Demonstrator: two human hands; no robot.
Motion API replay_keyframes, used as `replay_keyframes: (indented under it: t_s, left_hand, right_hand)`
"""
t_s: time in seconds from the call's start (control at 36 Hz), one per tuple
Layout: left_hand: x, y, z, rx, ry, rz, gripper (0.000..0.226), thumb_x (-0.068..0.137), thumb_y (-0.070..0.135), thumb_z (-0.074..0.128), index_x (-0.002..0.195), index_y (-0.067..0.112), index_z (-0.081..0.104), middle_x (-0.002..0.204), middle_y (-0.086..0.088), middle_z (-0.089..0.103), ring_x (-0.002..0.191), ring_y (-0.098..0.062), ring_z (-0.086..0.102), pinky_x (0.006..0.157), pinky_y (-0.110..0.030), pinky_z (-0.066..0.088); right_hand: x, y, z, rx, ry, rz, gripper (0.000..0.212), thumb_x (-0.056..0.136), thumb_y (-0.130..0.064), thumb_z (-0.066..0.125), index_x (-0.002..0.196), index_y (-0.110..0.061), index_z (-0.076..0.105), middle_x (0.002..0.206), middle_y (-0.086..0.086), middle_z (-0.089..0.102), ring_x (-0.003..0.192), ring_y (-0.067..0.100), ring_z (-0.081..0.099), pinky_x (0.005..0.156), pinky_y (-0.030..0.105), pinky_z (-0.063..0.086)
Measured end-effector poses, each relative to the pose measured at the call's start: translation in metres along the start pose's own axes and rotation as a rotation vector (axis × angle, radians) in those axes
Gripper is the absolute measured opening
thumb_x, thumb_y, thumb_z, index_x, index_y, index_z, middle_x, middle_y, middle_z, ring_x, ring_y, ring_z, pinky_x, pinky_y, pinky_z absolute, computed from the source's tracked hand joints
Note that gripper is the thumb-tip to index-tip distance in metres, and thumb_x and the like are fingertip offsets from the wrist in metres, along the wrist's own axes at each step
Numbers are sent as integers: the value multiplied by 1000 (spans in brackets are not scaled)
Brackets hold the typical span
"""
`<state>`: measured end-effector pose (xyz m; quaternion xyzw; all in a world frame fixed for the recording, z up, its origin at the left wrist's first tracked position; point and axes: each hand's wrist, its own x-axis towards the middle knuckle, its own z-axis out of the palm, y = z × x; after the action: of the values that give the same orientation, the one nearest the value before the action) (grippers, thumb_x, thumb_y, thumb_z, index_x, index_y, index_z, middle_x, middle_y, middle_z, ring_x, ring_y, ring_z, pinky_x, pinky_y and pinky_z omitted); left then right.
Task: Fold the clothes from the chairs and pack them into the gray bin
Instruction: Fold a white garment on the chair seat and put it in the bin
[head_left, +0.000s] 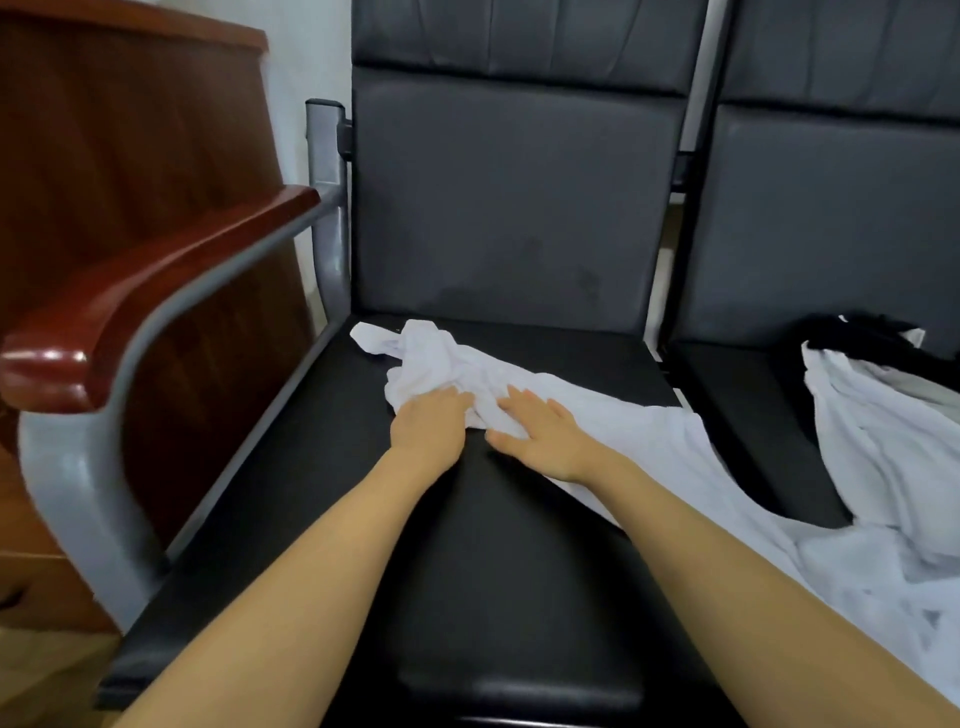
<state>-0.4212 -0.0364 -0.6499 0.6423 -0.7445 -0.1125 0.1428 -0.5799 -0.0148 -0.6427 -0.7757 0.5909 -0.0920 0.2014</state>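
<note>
Black leather covers the two joined chair seats (519, 545), and one white garment (649, 431) lies across both, its long axis running from the back left corner of the near seat out over that seat's right edge toward the front right, while a second white piece (872, 415) and something black (857, 332) sit on the neighbouring seat; the gray bin is not in view. Both hands rest on the garment's bunched left end: the left hand (428, 423) gathers cloth under curled fingers, and the right hand (540, 434) lies flat with fingers spread, nearer the long body trailing right.
</note>
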Motion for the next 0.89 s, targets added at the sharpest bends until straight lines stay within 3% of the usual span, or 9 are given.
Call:
replay_keyframes:
  t_s: [0.08,0.14,0.25,0.36,0.47,0.56,0.72,0.81,0.89]
  left_hand:
    - [6,-1,-1,8,32,28,34,101,20,39,132,22,50,126,-5,53,111,-24,53,89,-35,47]
    - [6,0,-1,69,72,25,34,99,16,39,132,18,48,122,-5,54,107,-22,53,78,-29,43]
    - [-3,3,0,116,245,99,26,92,8,44,118,11,49,112,-4,52,101,-21,48,72,-26,31]
    - [-12,13,-1,82,258,189,21,85,2,45,102,9,56,105,-5,52,97,-23,46,77,-28,29]
    - [-25,27,-2,39,176,301,25,85,7,46,104,16,60,105,2,54,102,-20,45,84,-28,25]
    - [-35,37,-1,-52,135,358,35,84,16,53,118,19,51,114,5,52,106,-19,43,89,-30,27]
    - [-40,51,4,-105,198,373,59,84,40,63,134,21,40,128,8,48,113,-16,41,91,-27,25]
    - [-41,53,7,-44,293,423,45,88,34,59,129,18,48,121,5,53,106,-18,47,88,-29,31]
    - [-40,55,9,7,412,532,20,81,13,63,101,11,64,95,-2,64,81,-24,59,69,-34,44]
  right_hand:
    - [0,5,-3,114,76,-35,61,88,-39,62,137,-15,36,148,0,33,134,21,30,109,32,23]
    - [-3,9,-5,77,157,-69,50,83,-38,68,121,-16,44,131,-1,41,120,20,38,101,32,31]
    - [-14,13,-10,-235,223,-112,33,81,-49,63,94,-24,45,104,-7,35,99,17,33,87,30,24]
    - [-22,14,-15,-328,226,-61,19,91,-37,51,96,-19,54,100,-2,46,99,22,44,86,33,28]
    - [-29,13,-20,89,344,-13,12,97,-23,47,93,-12,51,86,3,59,79,21,55,75,35,46]
    - [-34,8,-28,366,429,-31,13,98,-17,48,86,-11,48,62,-4,45,56,9,38,54,16,35]
    - [-40,5,-38,522,523,-23,10,96,-16,51,88,-13,54,72,-8,53,66,2,48,58,8,38]
    - [-41,8,-38,536,531,-7,9,95,-17,52,89,-14,57,75,-8,56,69,2,51,60,12,37]
    - [-43,13,-37,499,518,9,10,95,-18,53,89,-13,58,74,-8,57,67,3,51,58,11,37]
